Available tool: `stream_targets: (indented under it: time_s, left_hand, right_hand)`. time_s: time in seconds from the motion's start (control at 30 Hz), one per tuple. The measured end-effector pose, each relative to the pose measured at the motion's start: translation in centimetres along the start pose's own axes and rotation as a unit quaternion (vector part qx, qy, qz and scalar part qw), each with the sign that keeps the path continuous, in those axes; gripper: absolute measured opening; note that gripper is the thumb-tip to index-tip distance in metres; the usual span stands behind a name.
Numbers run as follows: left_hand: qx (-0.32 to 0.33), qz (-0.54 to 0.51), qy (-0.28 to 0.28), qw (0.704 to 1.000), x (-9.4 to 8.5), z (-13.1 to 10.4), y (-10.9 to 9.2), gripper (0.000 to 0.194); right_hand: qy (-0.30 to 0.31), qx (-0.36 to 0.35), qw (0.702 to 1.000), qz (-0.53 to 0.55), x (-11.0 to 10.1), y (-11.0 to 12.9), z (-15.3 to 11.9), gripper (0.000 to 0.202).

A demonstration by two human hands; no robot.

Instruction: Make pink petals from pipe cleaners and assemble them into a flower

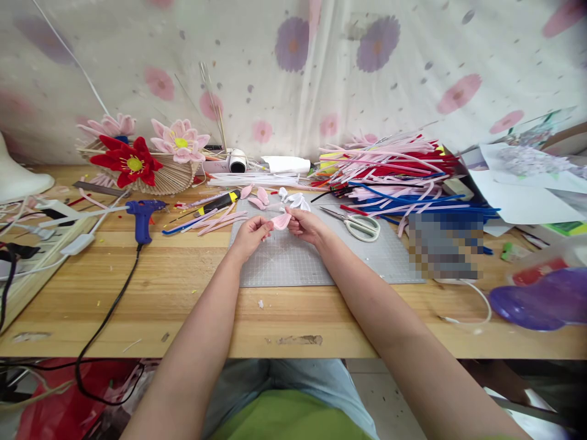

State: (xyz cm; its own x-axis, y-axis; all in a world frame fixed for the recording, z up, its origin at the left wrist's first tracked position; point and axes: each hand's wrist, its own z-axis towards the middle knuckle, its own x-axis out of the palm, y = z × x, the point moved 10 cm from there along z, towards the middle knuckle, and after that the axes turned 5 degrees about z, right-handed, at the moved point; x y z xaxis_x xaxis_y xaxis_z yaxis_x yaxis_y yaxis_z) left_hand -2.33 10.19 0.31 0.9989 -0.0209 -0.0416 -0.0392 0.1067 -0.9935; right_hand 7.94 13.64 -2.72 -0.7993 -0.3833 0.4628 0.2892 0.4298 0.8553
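Note:
A small pink petal [281, 222] is stretched between my two hands, above the grey cutting mat [284, 263]. My left hand [254, 234] pinches its left end between thumb and fingers. Its right end is gripped by my right hand [303, 225], whose fingers are curled. Just behind the hands lie loose pink petals [262, 195] and several white petals [299, 200]. Scissors with pale green handles [362, 227] rest on the mat to the right of my right hand.
A blue glue gun [143, 220] with a black cord stands left. Behind it are red [131, 164] and pink flowers [181, 142]. Pipe cleaners [389, 162] pile up at the back right, near white papers [513, 183]. A purple container [541, 299] sits far right.

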Motion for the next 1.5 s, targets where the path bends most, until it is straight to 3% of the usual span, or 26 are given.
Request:
stream_targets:
  time_s: [0.17,0.23,0.3,0.37,0.47,0.53,0.6,0.77,0.93,1.07,1.17,1.37,1.5]
  left_hand:
    - [0.040,0.099,-0.077,0.991,-1.9,0.2,-0.1,0.018]
    - [0.098,0.164,-0.175,0.966,-3.6,-0.7,-1.8,0.010]
    - [0.151,0.196,-0.293,0.924,-5.3,-2.5,-3.8,0.019]
    - [0.151,0.207,-0.342,0.904,-5.8,-3.6,-4.5,0.028]
    - [0.061,0.216,-0.276,0.935,-4.3,-2.6,-2.6,0.038]
    - [0.005,0.195,-0.221,0.956,-3.2,-1.8,-0.7,0.046]
    - [-0.019,0.145,-0.206,0.968,-3.0,-1.3,0.6,0.047]
    - [0.012,0.054,-0.266,0.962,-4.9,-0.8,1.4,0.026]
    - [0.025,-0.033,-0.266,0.963,-5.2,-0.3,2.1,0.024]
    - [0.050,-0.048,-0.214,0.974,-4.3,0.0,1.2,0.025]
    - [0.038,-0.046,-0.168,0.984,-3.7,0.2,0.9,0.021]
    - [0.063,0.029,-0.143,0.987,-3.6,0.3,0.1,0.024]
    - [0.071,0.037,-0.131,0.988,-3.3,0.5,0.1,0.033]
  right_hand:
    - [-0.046,-0.090,0.991,-0.088,-0.3,1.7,-0.3,0.040]
    - [-0.069,-0.131,0.979,-0.137,-0.2,2.3,-0.3,0.041]
    - [-0.099,-0.169,0.965,-0.175,-0.2,2.6,-0.1,0.043]
    - [-0.137,-0.203,0.948,-0.202,-0.5,2.8,-0.1,0.044]
    - [-0.162,-0.236,0.928,-0.237,-0.2,2.6,-0.2,0.046]
    - [-0.130,-0.239,0.925,-0.264,0.9,2.2,-0.2,0.046]
    - [-0.074,-0.239,0.925,-0.286,2.6,1.9,-0.4,0.045]
    - [0.032,-0.219,0.932,-0.286,5.4,1.0,-1.1,0.040]
    - [0.079,-0.182,0.943,-0.267,5.9,0.4,-1.1,0.032]
    - [0.060,-0.092,0.964,-0.244,4.5,-0.8,-0.7,0.036]
    - [0.050,-0.080,0.969,-0.228,3.9,-0.8,-0.5,0.036]
    - [0.155,-0.017,0.959,-0.236,5.0,-2.3,-0.8,0.035]
    - [0.144,0.000,0.964,-0.222,4.5,-2.5,-0.9,0.036]
